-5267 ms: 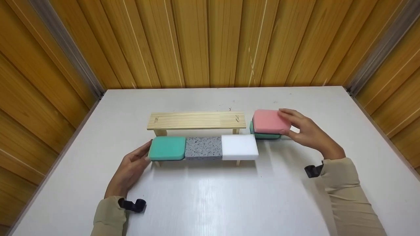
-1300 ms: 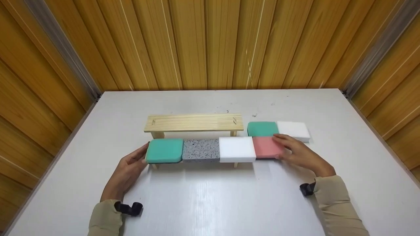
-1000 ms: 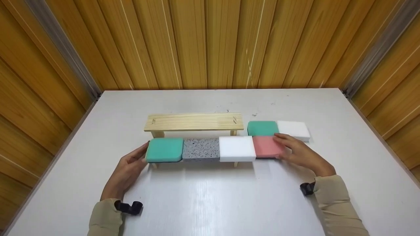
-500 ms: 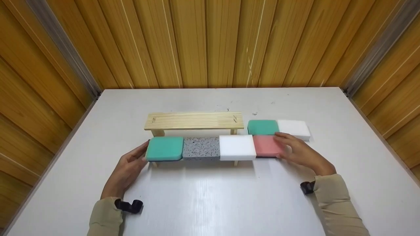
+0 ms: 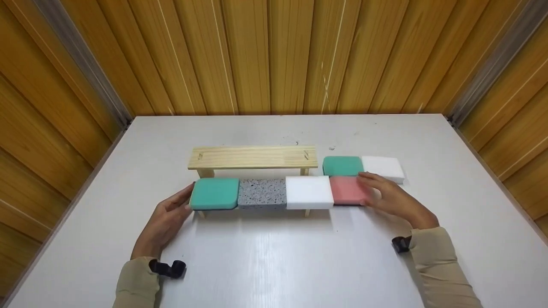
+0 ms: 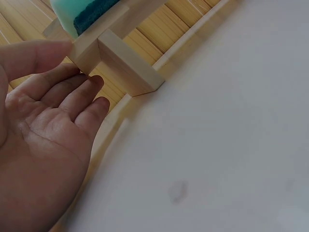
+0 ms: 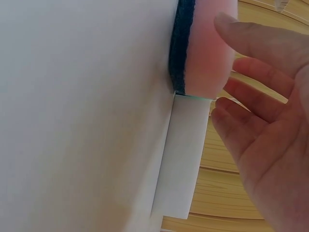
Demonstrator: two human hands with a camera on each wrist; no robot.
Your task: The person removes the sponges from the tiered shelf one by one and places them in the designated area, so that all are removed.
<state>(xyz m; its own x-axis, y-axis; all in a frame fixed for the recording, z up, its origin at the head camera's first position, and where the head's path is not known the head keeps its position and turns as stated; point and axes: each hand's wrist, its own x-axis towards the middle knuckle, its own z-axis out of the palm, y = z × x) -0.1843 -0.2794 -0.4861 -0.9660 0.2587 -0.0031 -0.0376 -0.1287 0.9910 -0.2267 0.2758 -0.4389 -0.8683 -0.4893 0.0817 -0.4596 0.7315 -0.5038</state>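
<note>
At the left end of the front bench (image 6: 128, 64), the left hand (image 5: 163, 222) pinches the wood, and along the top comes a neat row, teal scouring sponge (image 5: 215, 193), speckled grey sponge (image 5: 262, 193), white sponge (image 5: 309, 192), with the rear bench (image 5: 252, 158) standing behind. Just past that row's right end sits the pink scouring sponge (image 5: 346, 190), apparently on the table (image 5: 274, 265), held between the right hand's (image 5: 396, 201) thumb and fingers, a green sponge (image 5: 342, 165) and second white sponge (image 5: 382, 168) behind: three up, three remaining off the benches, by my count.
</note>
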